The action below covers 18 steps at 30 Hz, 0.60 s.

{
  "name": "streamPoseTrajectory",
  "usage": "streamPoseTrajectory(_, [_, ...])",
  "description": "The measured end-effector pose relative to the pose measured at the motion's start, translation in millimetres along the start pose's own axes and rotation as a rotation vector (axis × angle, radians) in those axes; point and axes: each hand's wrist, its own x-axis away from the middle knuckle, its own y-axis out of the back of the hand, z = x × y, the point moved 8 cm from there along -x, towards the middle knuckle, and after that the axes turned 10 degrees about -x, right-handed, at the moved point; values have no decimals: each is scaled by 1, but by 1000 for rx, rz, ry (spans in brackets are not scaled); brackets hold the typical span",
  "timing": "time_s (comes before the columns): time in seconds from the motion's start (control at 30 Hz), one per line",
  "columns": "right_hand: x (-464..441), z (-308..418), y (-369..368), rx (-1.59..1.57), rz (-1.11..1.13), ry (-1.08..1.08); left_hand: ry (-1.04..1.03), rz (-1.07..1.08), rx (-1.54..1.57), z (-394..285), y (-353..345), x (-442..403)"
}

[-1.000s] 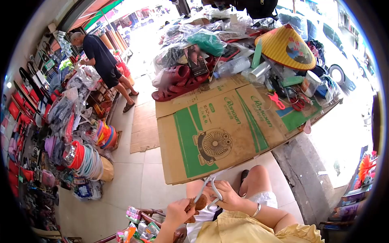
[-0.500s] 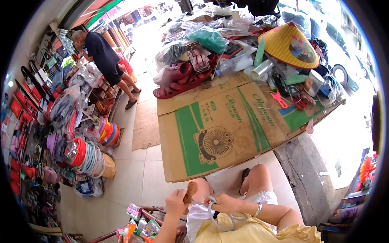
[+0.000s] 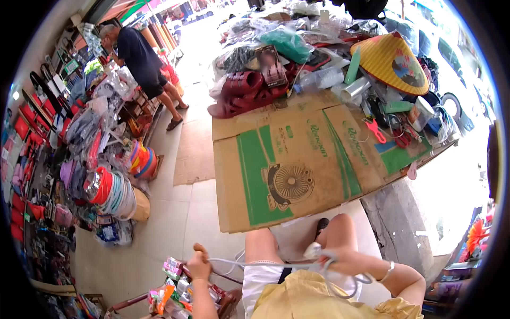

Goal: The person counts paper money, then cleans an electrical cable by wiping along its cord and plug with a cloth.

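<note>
A grey cable (image 3: 249,262) stretches across my lap from one hand to the other. On the left, over the basket of small packets, my left hand (image 3: 199,266) is closed round one end of it. What else that fist may hold is hidden. My right hand (image 3: 342,262), somewhat blurred, grips the looped part of the cable near my right thigh. Loops hang below its fingers. Just beside those fingers shows a whitish piece (image 3: 313,251), perhaps a plug; blur hides its exact shape.
A flattened cardboard box (image 3: 228,181) covers the table before me. Dark red sandals (image 3: 239,95), a yellow conical hat (image 3: 390,64), scissors (image 3: 401,137) and bagged goods lie beyond. Packets fill a basket (image 3: 226,303) at my left. A person (image 3: 141,58) stands by the shelves.
My left hand has moved left and down, away from my right hand, drawing the cable out straight. My right hand has shifted right with the loops. The view has shifted slightly.
</note>
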Motion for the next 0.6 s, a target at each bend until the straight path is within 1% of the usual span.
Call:
streamPoseTrajectory(0.03, [12, -4, 18, -73, -80, -17, 57, 16, -11, 19, 7, 7])
streamPoseTrajectory(0.07, [21, -9, 25, -73, -74, -31, 64, 29, -9, 27, 9, 12])
streamPoseTrajectory(0.13, [33, -26, 40, -131, -180, -177, -138, 94, -88, 14, 16, 13])
streamPoseTrajectory(0.17, [36, -44, 48, -180, -246, -399, -77, 132, -85, 16, 14, 13])
streamPoseTrajectory(0.23, [27, -83, 48, -460, -367, -429, 92, 191, -5, 11, 15, 6])
streamPoseTrajectory(0.27, [21, -83, 40, -580, -361, -388, 111, 202, 2, -4, 20, 1])
streamPoseTrajectory(0.3, [13, -81, 28, -700, -356, -345, 120, 164, 93, -25, 32, -5])
streamPoseTrajectory(0.33, [5, -87, 9, -700, -234, -353, 129, 126, 181, -42, 44, -5])
streamPoseTrajectory(0.37, [-1, -97, -13, -847, -82, -387, 148, 127, 188, -55, 47, -7])
streamPoseTrajectory(0.4, [-13, -92, -36, -1112, 122, -266, 142, 146, 259, -68, 49, -8])
streamPoseTrajectory(0.43, [-19, -95, -46, -1339, 174, -100, 133, 162, 331, -82, 48, -5])
streamPoseTrajectory(0.5, [-28, -72, -63, -1314, 324, -80, 170, 182, 349, -104, 51, 5])
streamPoseTrajectory(0.53, [-35, -71, -69, -1308, 321, -97, 152, 301, 367, -123, 53, 10])
streamPoseTrajectory(0.57, [-44, -70, -74, -1110, 317, -24, 130, 420, 384, -141, 52, 17])
streamPoseTrajectory(0.6, [-53, -68, -79, -911, 313, 52, 135, 421, 394, -152, 54, 22])
